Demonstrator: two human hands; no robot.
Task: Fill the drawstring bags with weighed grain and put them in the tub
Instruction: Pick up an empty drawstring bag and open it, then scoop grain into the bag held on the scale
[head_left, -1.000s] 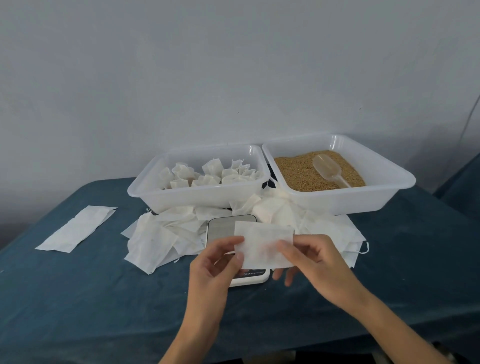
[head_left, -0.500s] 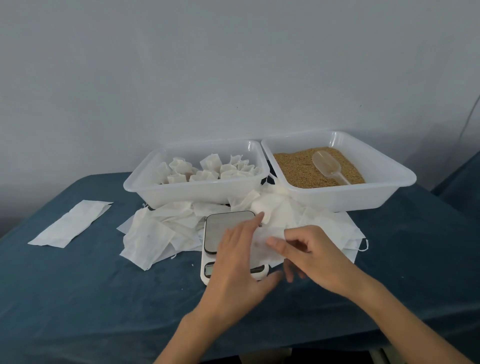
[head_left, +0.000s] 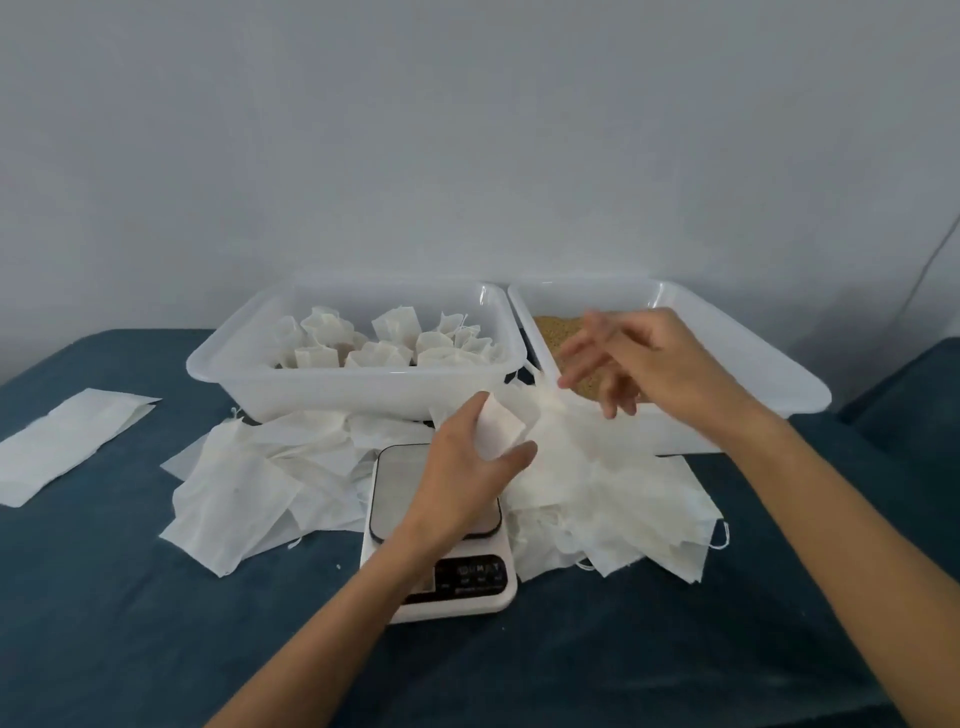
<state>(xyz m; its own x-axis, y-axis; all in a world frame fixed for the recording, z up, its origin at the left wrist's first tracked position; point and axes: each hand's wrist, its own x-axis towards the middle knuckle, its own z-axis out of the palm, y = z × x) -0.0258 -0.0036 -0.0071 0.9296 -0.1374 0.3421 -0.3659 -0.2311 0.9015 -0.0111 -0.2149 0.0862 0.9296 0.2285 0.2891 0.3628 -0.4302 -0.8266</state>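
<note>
My left hand (head_left: 462, 467) holds an empty white drawstring bag (head_left: 500, 431) between thumb and fingers, above the small kitchen scale (head_left: 441, 566). My right hand (head_left: 639, 364), blurred, fingers spread and empty, hovers over the front of the right tub (head_left: 727, 353), which holds brown grain (head_left: 556, 332). The scoop is hidden behind this hand. The left tub (head_left: 332, 395) holds several filled white bags (head_left: 395, 343).
Loose empty bags lie heaped left (head_left: 244, 493) and right (head_left: 613, 509) of the scale on the blue tablecloth (head_left: 156, 623). A flat white packet (head_left: 67, 441) lies at the far left. A grey wall stands behind the tubs.
My right hand let go of the bag and moved up and right over the grain tub. My left hand kept the bag and lifted it over the scale.
</note>
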